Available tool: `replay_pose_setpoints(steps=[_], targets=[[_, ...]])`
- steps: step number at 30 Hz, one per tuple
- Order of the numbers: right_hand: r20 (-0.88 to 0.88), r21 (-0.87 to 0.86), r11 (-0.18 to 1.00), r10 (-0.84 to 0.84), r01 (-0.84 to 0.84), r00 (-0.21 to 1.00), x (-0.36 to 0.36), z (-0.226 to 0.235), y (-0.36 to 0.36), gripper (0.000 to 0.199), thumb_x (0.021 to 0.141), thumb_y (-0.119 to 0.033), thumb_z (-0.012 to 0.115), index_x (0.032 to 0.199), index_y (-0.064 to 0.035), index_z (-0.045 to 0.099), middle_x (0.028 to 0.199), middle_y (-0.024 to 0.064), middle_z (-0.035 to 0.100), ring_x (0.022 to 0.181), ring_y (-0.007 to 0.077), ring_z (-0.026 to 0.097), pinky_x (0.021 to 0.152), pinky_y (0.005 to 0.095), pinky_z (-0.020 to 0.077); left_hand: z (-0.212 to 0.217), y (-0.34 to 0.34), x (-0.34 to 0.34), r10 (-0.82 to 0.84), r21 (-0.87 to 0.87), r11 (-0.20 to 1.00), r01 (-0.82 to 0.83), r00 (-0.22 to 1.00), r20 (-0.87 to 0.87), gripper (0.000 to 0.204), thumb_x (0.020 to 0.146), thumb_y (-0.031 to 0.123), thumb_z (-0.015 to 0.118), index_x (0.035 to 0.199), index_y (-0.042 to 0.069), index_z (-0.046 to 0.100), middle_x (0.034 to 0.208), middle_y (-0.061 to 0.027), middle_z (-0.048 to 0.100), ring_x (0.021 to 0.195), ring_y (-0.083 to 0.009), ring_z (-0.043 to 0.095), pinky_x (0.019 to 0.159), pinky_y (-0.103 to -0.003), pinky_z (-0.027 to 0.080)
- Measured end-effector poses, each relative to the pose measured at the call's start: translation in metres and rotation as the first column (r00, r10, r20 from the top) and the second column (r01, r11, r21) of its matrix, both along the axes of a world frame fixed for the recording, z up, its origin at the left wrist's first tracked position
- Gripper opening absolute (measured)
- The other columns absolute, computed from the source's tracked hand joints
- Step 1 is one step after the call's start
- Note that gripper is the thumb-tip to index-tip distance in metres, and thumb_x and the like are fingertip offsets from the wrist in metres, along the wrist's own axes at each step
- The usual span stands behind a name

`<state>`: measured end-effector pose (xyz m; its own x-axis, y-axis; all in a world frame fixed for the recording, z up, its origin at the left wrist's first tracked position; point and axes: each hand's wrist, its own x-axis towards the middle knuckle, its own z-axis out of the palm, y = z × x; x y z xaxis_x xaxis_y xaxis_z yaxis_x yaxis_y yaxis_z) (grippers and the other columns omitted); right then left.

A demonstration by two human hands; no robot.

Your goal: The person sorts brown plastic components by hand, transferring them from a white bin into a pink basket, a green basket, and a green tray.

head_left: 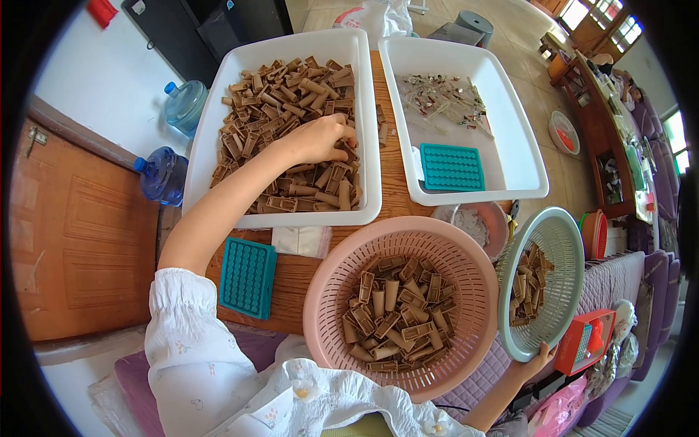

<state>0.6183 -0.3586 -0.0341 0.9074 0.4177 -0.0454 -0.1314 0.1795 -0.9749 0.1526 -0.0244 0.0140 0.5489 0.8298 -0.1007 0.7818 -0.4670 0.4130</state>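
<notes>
**Grabbing brown bits from the big white tub**

Landmark: pink basket (320, 288), round, w/ holes, sitting near the table edge, close to the body.

Left hand (318, 138) up and left of the pink basket, reaching into the white tub (200, 156). Fingers curled down narrow into the pile of brown pieces (280, 98), tips buried, so can't tell how many pieces pinched. Tub nearly full of them. More of the same brown pieces lying in the pink basket too.

Right hand (540, 357) down and right of the pink basket, fingers wrapped round the lower rim of a pale green basket (564, 240). Green basket tipped up on its side, a few brown pieces inside, touching or nearly touching the pink basket's right rim.

Doing it well, prob.:
- Pinch a small bunch, not a big fistful. Loose bits fall easy.
- Lift straight up over the tub wall, no dragging on the rim.
- Keep the green basket steady & tipped the same, else pieces slide out.

Other stuff: second white tub (528, 156) up and right of the pink basket, w/ small shiny metal bits (444, 98) and a teal tray (451, 167) inside. Another teal tray (247, 277) just left of the pink basket. Small clear bag (302, 240) up-left of it, near the first tub's front.
</notes>
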Motion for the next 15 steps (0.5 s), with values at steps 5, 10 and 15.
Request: replay_pose_setpoints(steps=[5,10,15], targets=[[-0.011,0.021,1.000,0.016,-0.016,1.000,-0.001,-0.002,0.002,0.050,0.070,-0.003,0.048,0.118,-0.0047,0.033,0.107,0.0119,0.046,0.093,0.0235,0.049,0.078,0.0339,0.0432,0.007,0.000,0.003,-0.117,0.080,0.988,0.130,0.982,-0.151,0.020,0.066,0.011,0.066,0.085,0.005,0.059,0.096,-0.0083,0.050,0.090,-0.0260,0.054,0.078,-0.037,0.045],[-0.010,0.025,1.000,0.008,-0.008,1.000,-0.006,-0.001,0.003,0.049,0.070,-0.004,0.049,0.116,-0.0043,0.035,0.105,0.0120,0.047,0.093,0.0235,0.049,0.078,0.0339,0.0434,0.003,0.005,0.004,-0.107,0.056,0.991,0.121,0.973,-0.206,0.017,0.068,0.012,0.064,0.082,0.005,0.059,0.095,-0.0083,0.051,0.088,-0.0255,0.054,0.075,-0.037,0.046],[-0.009,0.012,1.000,0.022,-0.022,1.000,-0.006,0.001,0.003,0.048,0.070,-0.004,0.050,0.116,-0.0034,0.035,0.105,0.0119,0.047,0.093,0.0237,0.049,0.078,0.0343,0.0433,-0.005,0.010,-0.014,-0.052,0.008,0.999,0.053,0.995,-0.090,0.012,0.074,0.012,0.058,0.082,0.003,0.055,0.091,-0.0116,0.051,0.085,-0.0271,0.054,0.074,-0.036,0.044]])
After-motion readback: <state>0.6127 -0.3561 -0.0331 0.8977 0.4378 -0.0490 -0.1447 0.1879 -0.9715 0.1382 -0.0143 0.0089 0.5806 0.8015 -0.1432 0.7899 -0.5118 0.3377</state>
